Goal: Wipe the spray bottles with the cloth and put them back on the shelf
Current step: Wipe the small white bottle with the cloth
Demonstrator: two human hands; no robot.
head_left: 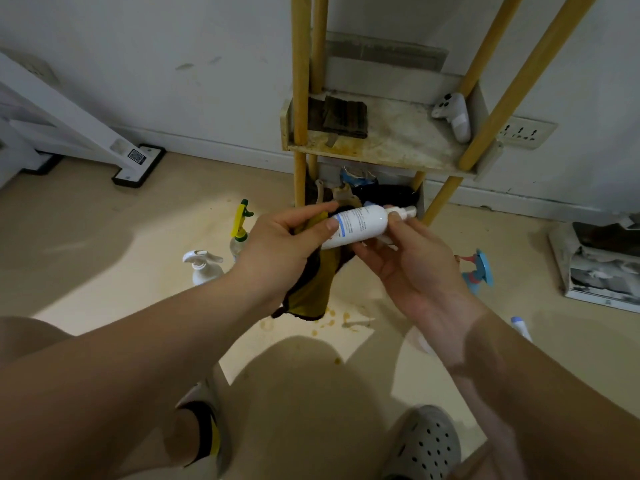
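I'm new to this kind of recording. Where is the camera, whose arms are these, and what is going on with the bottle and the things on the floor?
There is no machine here. One camera, worn on a person's head, looks down at their own arms. The left hand grips a cloth against the base of a white spray bottle, and the right hand holds its nozzle end. Ahead stands a stained shelf with yellow posts. On the floor are more bottles: a white trigger bottle, a yellow-green sprayer and a blue sprayer.
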